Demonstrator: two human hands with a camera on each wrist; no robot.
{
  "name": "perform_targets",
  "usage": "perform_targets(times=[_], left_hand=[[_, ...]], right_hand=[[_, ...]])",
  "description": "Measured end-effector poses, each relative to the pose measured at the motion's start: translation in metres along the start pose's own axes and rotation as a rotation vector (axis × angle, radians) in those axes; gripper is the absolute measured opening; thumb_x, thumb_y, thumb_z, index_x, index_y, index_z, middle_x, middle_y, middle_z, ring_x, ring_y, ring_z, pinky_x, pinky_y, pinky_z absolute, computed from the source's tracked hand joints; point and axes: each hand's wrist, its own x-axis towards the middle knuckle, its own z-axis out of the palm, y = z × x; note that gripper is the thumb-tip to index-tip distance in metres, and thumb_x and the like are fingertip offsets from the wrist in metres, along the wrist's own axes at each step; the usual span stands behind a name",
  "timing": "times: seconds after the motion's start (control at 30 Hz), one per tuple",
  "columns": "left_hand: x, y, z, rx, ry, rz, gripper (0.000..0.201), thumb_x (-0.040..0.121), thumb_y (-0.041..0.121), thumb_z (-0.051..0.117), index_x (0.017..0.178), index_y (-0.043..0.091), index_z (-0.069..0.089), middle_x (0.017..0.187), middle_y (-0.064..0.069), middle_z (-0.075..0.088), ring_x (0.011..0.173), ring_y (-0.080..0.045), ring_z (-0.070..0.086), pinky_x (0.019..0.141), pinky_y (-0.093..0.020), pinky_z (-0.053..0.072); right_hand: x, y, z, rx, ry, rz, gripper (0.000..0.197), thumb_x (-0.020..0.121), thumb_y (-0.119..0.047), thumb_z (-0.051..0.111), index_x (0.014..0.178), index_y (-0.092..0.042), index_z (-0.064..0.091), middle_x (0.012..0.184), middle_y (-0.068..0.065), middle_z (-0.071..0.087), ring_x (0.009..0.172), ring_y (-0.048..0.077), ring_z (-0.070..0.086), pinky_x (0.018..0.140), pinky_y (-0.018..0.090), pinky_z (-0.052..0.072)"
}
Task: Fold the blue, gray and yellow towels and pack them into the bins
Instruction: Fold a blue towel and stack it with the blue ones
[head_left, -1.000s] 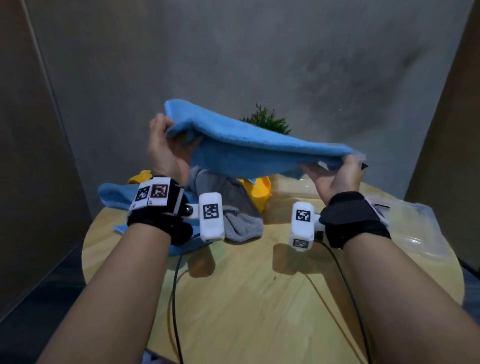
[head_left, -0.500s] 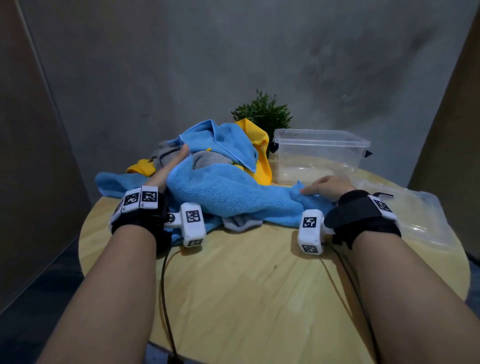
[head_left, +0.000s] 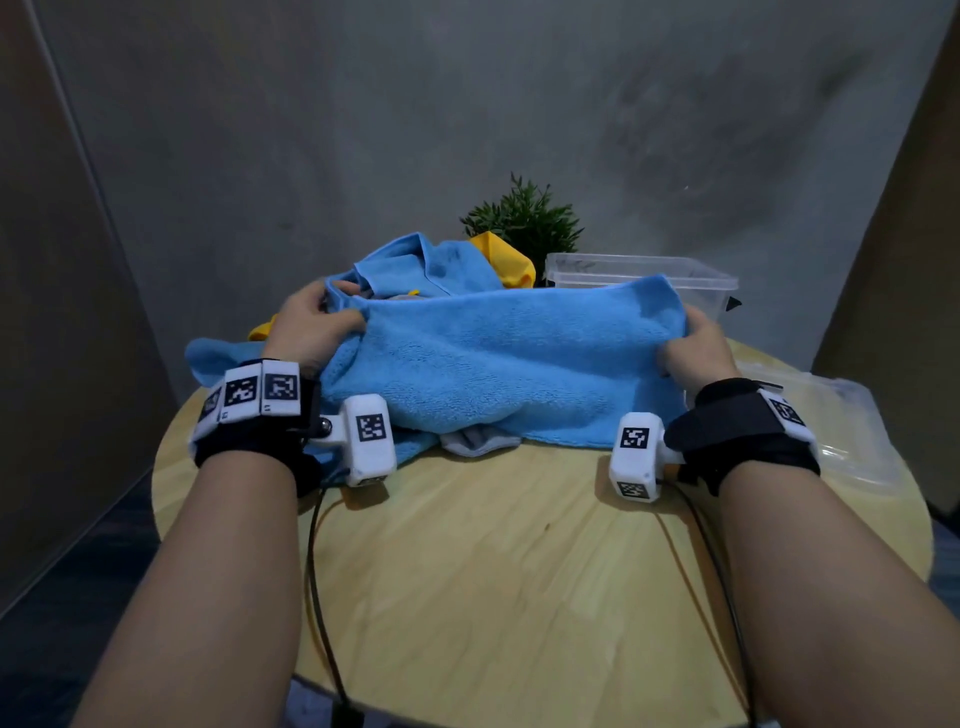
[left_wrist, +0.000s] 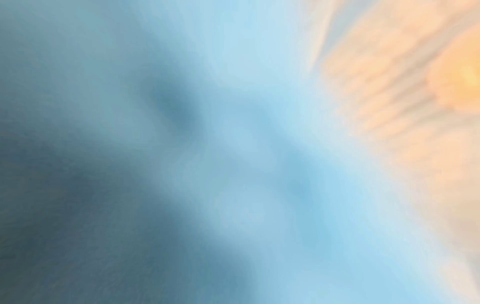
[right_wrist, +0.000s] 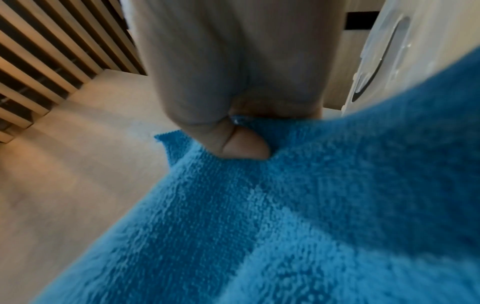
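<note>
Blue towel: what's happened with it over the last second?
The blue towel came down from mid-air onto the pile, then its far edge was lifted again, toward the person. Left hand and right hand each grip an end. The gray towel, yellow towel, clear bin and plant stayed put.

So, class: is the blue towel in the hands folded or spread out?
Spread, not neatly folded: the blue towel stretches between the left hand and right hand, draped over the pile.
</note>
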Motion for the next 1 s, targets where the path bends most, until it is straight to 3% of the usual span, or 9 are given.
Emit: perform_targets(times=[0.07, 0.13, 0.23, 0.37, 0.5, 0.6, 0.7, 0.87, 1.0], left_hand=[[0.003, -0.005, 0.003, 0.151, 0.058, 0.047, 0.036, 0.075, 0.004, 0.066, 0.110, 0.012, 0.060, 0.100, -0.007, 0.062, 0.088, -0.017, 0.055, 0.076, -0.026, 0.042], [0.003, -0.006, 0.007, 0.212, 0.127, 0.067, 0.038, 0.080, 0.005, 0.063, 0.117, 0.010, 0.057, 0.104, -0.005, 0.060, 0.093, -0.017, 0.056, 0.076, -0.024, 0.040], [0.006, -0.004, 0.006, 0.174, 0.247, 0.106, 0.039, 0.084, 0.007, 0.057, 0.123, 0.007, 0.052, 0.120, -0.010, 0.058, 0.110, -0.023, 0.056, 0.082, -0.022, 0.038], [0.007, -0.002, 0.007, 0.235, 0.271, 0.091, 0.038, 0.090, 0.002, 0.040, 0.127, 0.006, 0.049, 0.127, -0.016, 0.053, 0.116, -0.027, 0.049, 0.083, -0.025, 0.034], [0.006, -0.005, 0.007, 0.340, 0.320, 0.048, 0.037, 0.091, 0.000, 0.034, 0.123, 0.005, 0.050, 0.122, -0.021, 0.055, 0.103, -0.029, 0.051, 0.074, -0.029, 0.032], [0.008, -0.008, 0.003, 0.357, 0.354, 0.028, 0.034, 0.091, 0.001, 0.040, 0.123, 0.003, 0.052, 0.125, -0.020, 0.056, 0.115, -0.031, 0.051, 0.090, -0.031, 0.035], [0.010, -0.010, 0.001, 0.394, 0.361, 0.020, 0.032, 0.093, 0.001, 0.042, 0.122, -0.001, 0.053, 0.126, -0.022, 0.055, 0.118, -0.033, 0.049, 0.095, -0.034, 0.034], [0.011, -0.011, 0.000, 0.389, 0.355, 0.035, 0.036, 0.094, -0.003, 0.035, 0.125, -0.001, 0.053, 0.129, -0.023, 0.052, 0.122, -0.034, 0.046, 0.098, -0.031, 0.031], [0.004, -0.006, 0.005, 0.255, 0.344, 0.047, 0.044, 0.088, -0.009, 0.029, 0.124, 0.006, 0.048, 0.127, -0.016, 0.052, 0.118, -0.026, 0.047, 0.083, -0.024, 0.033]], right_hand=[[-0.005, -0.003, 0.002, 0.125, -0.056, 0.043, 0.034, 0.075, 0.012, 0.049, 0.098, -0.011, 0.059, 0.082, 0.006, 0.060, 0.081, 0.026, 0.056, 0.067, 0.030, 0.047], [-0.007, -0.005, 0.004, 0.274, -0.108, 0.082, 0.012, 0.083, -0.009, 0.063, 0.094, -0.014, 0.064, 0.089, 0.005, 0.065, 0.085, 0.024, 0.062, 0.074, 0.033, 0.050], [-0.001, -0.004, 0.005, 0.226, -0.023, 0.031, 0.020, 0.089, -0.040, 0.063, 0.081, -0.021, 0.063, 0.082, -0.001, 0.062, 0.079, 0.016, 0.058, 0.073, 0.030, 0.045], [0.007, -0.001, 0.008, 0.031, 0.152, -0.062, 0.040, 0.095, -0.028, 0.053, 0.057, -0.020, 0.043, 0.060, -0.002, 0.038, 0.071, 0.019, 0.037, 0.060, 0.030, 0.029], [0.009, 0.000, 0.005, -0.022, 0.235, -0.051, 0.015, 0.095, -0.018, 0.052, 0.082, -0.012, 0.058, 0.079, 0.005, 0.051, 0.081, 0.018, 0.044, 0.071, 0.025, 0.032], [0.011, 0.004, 0.005, 0.039, 0.250, -0.052, 0.010, 0.091, -0.012, 0.057, 0.094, -0.008, 0.066, 0.087, 0.007, 0.057, 0.083, 0.018, 0.050, 0.075, 0.027, 0.038], [0.010, 0.003, 0.005, 0.117, 0.261, -0.051, 0.017, 0.089, -0.010, 0.062, 0.103, -0.002, 0.067, 0.092, 0.006, 0.060, 0.086, 0.018, 0.053, 0.077, 0.027, 0.041], [0.005, -0.001, 0.006, 0.218, 0.254, -0.079, 0.018, 0.088, -0.004, 0.063, 0.106, 0.000, 0.065, 0.086, 0.004, 0.061, 0.080, 0.016, 0.054, 0.066, 0.021, 0.044], [0.005, -0.002, 0.005, 0.273, 0.237, -0.083, 0.015, 0.086, -0.001, 0.064, 0.099, -0.009, 0.062, 0.077, -0.006, 0.059, 0.070, 0.007, 0.054, 0.073, 0.028, 0.045]])
